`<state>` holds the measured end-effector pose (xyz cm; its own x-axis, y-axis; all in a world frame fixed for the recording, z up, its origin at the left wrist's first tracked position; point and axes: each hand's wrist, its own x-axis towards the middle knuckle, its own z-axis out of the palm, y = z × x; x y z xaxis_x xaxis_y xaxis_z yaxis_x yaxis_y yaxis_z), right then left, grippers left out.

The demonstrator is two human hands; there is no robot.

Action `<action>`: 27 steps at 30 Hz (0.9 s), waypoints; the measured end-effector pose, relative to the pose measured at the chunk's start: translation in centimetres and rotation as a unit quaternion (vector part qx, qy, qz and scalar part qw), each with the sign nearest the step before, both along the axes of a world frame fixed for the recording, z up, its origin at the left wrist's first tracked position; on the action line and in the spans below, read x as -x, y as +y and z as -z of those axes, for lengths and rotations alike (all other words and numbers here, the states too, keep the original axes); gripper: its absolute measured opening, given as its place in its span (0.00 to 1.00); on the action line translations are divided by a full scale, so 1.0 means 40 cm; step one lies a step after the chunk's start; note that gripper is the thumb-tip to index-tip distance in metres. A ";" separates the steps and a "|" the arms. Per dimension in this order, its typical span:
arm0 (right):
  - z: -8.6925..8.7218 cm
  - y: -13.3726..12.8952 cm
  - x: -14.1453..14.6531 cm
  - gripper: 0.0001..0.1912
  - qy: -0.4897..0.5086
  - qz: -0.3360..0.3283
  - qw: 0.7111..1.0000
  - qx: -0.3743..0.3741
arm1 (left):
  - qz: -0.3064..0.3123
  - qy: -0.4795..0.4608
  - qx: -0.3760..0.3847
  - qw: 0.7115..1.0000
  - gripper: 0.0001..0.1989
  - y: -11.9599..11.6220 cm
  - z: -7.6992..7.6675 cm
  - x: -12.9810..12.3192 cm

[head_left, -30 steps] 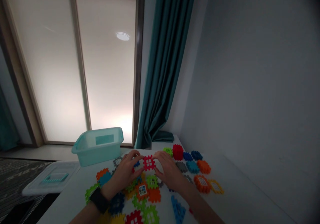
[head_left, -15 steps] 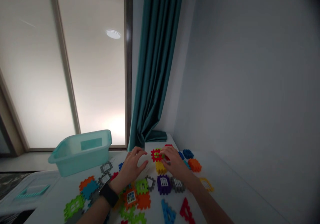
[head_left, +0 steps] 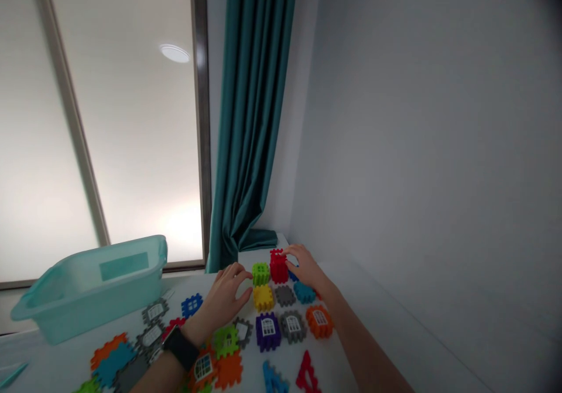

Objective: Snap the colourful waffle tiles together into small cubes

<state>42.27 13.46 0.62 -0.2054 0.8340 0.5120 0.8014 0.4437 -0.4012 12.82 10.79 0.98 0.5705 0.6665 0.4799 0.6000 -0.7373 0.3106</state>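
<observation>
At the back of the table my right hand pinches the edge of a red toothed building tile, held on top of a red tile stack. My left hand has thumb and fingers apart, with nothing between them. Beside its fingertips stands a lime-green tile stack. Nearer to me are a yellow stack, a grey stack and a teal stack. In front of those sit a purple window-tile stack, a grey window-tile stack and an orange window-tile stack.
A translucent aqua bin stands at the left. Loose tiles, among them a blue window tile and orange tiles, lie around my left forearm. A blue triangular piece and a red one lie in front. The wall borders the table's right side.
My right hand has carried the red tile from in front of the green stack to the top of the red stack. My left hand stays open nearby. The view has turned right.
</observation>
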 end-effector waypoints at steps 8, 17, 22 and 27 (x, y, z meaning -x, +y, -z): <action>0.022 0.042 -0.021 0.15 0.013 0.019 0.999 0.034 | 0.008 0.002 0.001 1.000 0.11 -0.001 0.008 -0.002; 0.037 0.044 -0.031 0.15 0.022 0.020 0.998 0.060 | 0.011 0.009 0.011 1.000 0.11 -0.010 0.004 0.000; 0.038 0.048 -0.029 0.16 0.026 0.017 0.997 0.064 | 0.011 0.014 0.019 1.000 0.12 -0.014 -0.003 0.002; 0.040 0.050 -0.029 0.16 0.029 0.012 0.997 0.067 | 0.010 0.018 0.024 0.999 0.12 -0.015 -0.006 0.001</action>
